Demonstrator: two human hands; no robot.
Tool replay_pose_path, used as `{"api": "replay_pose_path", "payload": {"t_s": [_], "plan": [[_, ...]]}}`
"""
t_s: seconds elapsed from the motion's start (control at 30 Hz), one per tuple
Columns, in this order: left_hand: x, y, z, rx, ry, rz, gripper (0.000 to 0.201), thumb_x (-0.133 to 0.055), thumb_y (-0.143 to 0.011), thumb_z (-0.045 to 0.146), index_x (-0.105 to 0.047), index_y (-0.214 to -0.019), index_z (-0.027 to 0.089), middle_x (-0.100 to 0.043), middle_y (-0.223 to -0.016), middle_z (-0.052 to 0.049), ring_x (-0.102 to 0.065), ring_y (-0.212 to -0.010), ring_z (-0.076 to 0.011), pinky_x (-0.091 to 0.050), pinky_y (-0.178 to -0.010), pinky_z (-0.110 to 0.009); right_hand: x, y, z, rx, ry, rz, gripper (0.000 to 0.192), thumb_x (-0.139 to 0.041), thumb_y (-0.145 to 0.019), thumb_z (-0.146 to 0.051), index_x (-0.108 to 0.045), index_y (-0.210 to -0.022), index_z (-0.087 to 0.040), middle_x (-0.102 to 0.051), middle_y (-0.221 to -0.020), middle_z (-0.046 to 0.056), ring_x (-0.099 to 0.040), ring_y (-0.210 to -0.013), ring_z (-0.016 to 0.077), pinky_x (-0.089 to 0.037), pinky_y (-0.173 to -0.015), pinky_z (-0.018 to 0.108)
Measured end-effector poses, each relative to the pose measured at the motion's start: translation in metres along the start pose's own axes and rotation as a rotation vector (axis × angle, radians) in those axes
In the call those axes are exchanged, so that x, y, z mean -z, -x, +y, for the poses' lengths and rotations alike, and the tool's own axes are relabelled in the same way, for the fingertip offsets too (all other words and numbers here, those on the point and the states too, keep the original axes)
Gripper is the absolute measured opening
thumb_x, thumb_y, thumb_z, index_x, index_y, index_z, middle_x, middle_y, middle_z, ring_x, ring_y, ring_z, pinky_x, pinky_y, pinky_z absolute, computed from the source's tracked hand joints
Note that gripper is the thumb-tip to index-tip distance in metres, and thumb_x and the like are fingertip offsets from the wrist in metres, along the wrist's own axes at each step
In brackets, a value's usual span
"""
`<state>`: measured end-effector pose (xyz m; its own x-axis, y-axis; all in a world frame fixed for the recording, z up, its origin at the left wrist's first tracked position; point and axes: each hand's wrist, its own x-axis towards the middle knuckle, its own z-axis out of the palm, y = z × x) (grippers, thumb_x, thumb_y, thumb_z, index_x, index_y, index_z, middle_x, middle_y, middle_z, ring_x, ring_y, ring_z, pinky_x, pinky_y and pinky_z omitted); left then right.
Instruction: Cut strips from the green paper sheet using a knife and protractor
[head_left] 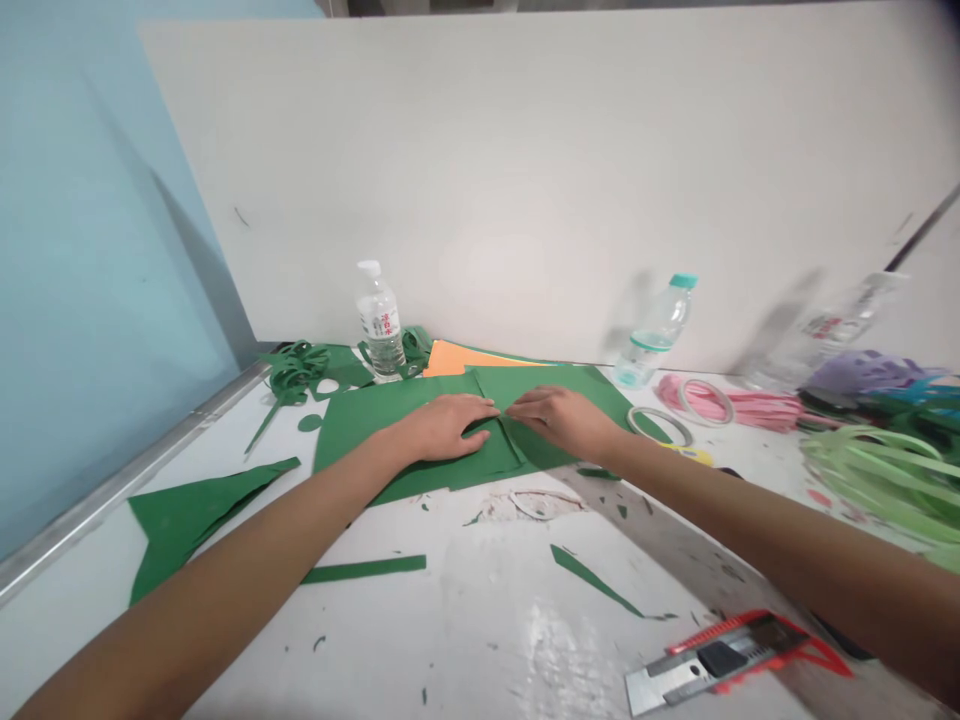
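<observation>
Two overlapping sheets of green paper (577, 385) lie flat on the table, with a seam running between them near the middle. My left hand (444, 425) rests on the left sheet, fingers stretched out and thumb apart, its fingertips by the seam. On the other side of the seam, my right hand (559, 420) has its fingers pressed together in a pinch against the paper. Whatever is between those fingertips is hidden. The two hands nearly touch at their tips. Orange paper (476, 358) shows behind the green sheets.
A red utility knife (739, 655) lies at front right. Tape rings (660, 425) sit beside my right forearm, near pink strips (765, 410) and light green strips (885, 480). Plastic bottles (381, 325) stand along the white panel (525, 180). Green scraps (367, 570) litter the table.
</observation>
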<state>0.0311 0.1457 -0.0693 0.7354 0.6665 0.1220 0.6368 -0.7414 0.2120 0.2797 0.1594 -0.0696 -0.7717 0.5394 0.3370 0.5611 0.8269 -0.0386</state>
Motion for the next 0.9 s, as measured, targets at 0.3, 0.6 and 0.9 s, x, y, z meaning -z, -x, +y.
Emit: {"api": "replay_pose_path", "payload": {"t_s": [0.3,0.6,0.9], "plan": [[0.001,0.000,0.002,-0.041,-0.011,0.016,0.039,-0.051,-0.097,0.028,-0.063,-0.134,0.023,-0.061,-0.144,-0.007,-0.055,-0.133,-0.0238,-0.041,-0.112,-0.038,0.008,0.009,0.006,-0.026,0.101,-0.001,0.030,-0.051,-0.096,-0.010,-0.078,-0.103,-0.021,-0.078,-0.100,0.010,-0.070,-0.088,0.0256,-0.051,-0.079,0.036],[0.000,0.000,0.001,-0.040,0.004,0.012,0.040,-0.050,-0.097,0.028,-0.062,-0.134,0.022,-0.062,-0.142,-0.008,-0.057,-0.131,-0.0249,-0.043,-0.110,-0.039,0.008,0.008,0.005,-0.010,0.084,0.014,0.029,-0.051,-0.098,-0.012,-0.078,-0.104,-0.019,-0.078,-0.101,0.010,-0.071,-0.087,0.0250,-0.051,-0.076,0.034],[-0.001,0.002,0.000,-0.028,0.059,0.030,0.041,-0.050,-0.097,0.032,-0.057,-0.136,0.021,-0.062,-0.141,-0.007,-0.059,-0.126,-0.0233,-0.045,-0.107,-0.037,0.003,0.006,0.004,0.018,0.034,0.038,0.030,-0.050,-0.099,-0.015,-0.079,-0.105,-0.022,-0.079,-0.102,0.010,-0.071,-0.089,0.0246,-0.053,-0.077,0.034]]}}
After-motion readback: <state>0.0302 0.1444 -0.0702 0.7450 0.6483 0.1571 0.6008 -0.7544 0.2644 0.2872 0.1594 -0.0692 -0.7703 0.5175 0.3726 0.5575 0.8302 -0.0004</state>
